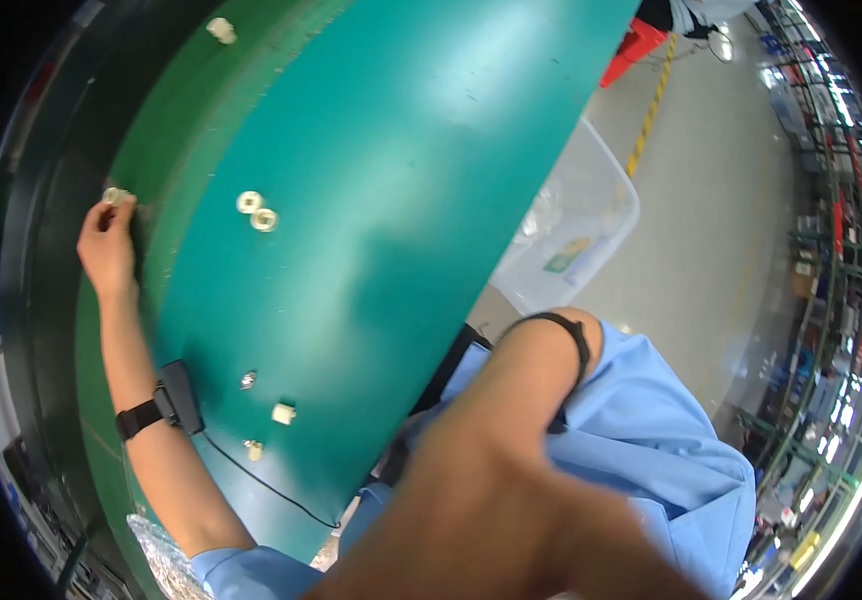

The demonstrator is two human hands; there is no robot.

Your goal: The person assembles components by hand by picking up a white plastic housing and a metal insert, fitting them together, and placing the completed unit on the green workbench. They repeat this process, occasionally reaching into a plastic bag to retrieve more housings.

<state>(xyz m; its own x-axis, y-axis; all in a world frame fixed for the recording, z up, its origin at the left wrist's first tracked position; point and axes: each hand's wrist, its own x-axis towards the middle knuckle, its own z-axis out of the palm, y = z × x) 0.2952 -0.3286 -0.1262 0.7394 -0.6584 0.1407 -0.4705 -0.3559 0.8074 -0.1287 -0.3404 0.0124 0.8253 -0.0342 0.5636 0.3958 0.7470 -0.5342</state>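
Note:
My left hand (108,250) is stretched out to the far left, over the green strip beyond the mat. Its fingers are closed on a small cream plastic part (117,195). Close to the camera, my right hand (511,510) looms large and blurred at the bottom; its fingers run out of view, so what they do is hidden. Two round cream fittings (250,203) touch each other on the teal mat (401,200). Nearer to me lie a small metallic piece (248,380), a white block-shaped part (284,412) and a cream and yellowish fitting (255,450).
Another cream part (221,31) lies at the far left end. A clear plastic bag (163,560) sits by my left elbow. A black device (180,396) with a cable is strapped to my left forearm. A translucent bin (606,200) stands beyond the table's right edge, near a red object (636,50).

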